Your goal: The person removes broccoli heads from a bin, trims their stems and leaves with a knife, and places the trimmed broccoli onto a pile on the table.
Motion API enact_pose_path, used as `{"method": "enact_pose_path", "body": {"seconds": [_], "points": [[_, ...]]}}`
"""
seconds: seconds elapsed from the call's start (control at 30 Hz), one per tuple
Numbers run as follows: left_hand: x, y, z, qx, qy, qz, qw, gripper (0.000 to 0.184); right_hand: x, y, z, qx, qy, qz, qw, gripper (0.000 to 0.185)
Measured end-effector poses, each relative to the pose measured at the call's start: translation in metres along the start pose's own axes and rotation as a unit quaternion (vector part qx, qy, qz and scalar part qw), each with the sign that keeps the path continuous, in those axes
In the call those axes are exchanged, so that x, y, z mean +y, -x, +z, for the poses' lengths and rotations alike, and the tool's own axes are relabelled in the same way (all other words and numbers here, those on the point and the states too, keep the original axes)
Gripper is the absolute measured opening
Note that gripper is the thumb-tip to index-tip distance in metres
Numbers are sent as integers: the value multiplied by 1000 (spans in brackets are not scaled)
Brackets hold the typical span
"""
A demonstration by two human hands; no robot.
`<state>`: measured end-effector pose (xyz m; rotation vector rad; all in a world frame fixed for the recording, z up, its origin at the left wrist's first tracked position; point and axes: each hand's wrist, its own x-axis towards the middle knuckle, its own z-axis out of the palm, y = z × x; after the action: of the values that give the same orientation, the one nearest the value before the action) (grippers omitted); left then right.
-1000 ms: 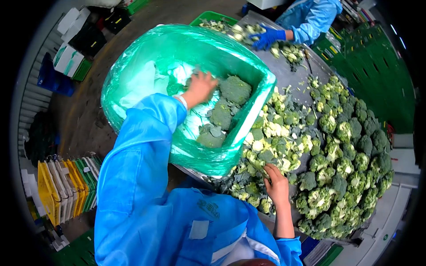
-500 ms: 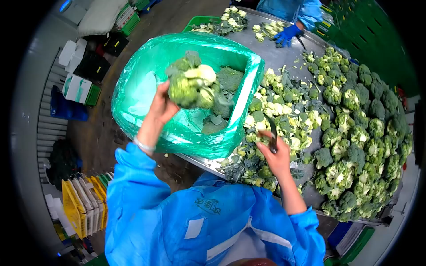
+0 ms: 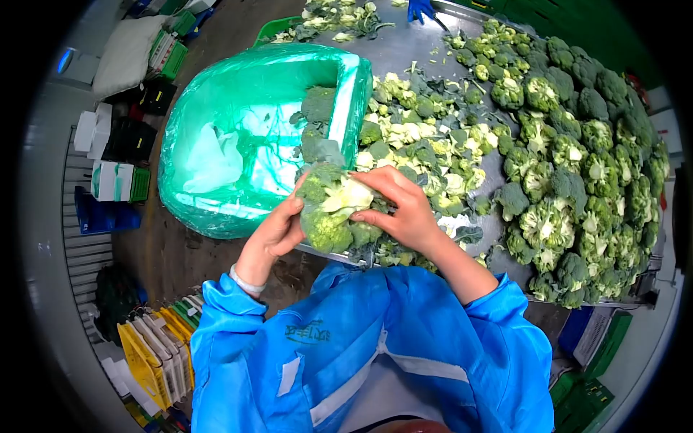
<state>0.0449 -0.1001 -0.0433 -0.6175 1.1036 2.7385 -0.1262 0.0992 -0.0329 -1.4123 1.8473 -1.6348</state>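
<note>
A broccoli head [image 3: 328,227] is held in front of my chest, its pale cut stem turned up and to the right. My left hand [image 3: 271,234] grips it from the left side, fingers partly hidden behind the florets. From the right, my right hand [image 3: 401,209] closes thumb and fingers around the stem end. No knife can be made out in that hand. Just beyond the hands is a box lined with green plastic film [image 3: 191,209]. Several broccoli heads [image 3: 317,108] lie along its right inner side.
Trimmed stems and leaves [image 3: 426,144] cover the metal table [image 3: 404,47] beside the box. A large pile of broccoli [image 3: 577,187] fills the table's right side. At the far edge shows another person's blue glove [image 3: 420,10]. Yellow crates [image 3: 144,357] stand on the floor at lower left.
My left hand has brought the broccoli down from over the box toward me. My right hand has moved left from the trimmings onto its stem; the knife it held is no longer visible.
</note>
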Motion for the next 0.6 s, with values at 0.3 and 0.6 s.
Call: {"method": "enact_pose_path", "body": {"seconds": [0.3, 0.6], "points": [[-19, -18, 32, 61, 51, -17, 997, 69, 19, 59, -68, 26, 330, -45, 943, 44], [-28, -17, 54, 68, 59, -97, 991, 69, 20, 68, -41, -20, 414, -22, 910, 32]]}}
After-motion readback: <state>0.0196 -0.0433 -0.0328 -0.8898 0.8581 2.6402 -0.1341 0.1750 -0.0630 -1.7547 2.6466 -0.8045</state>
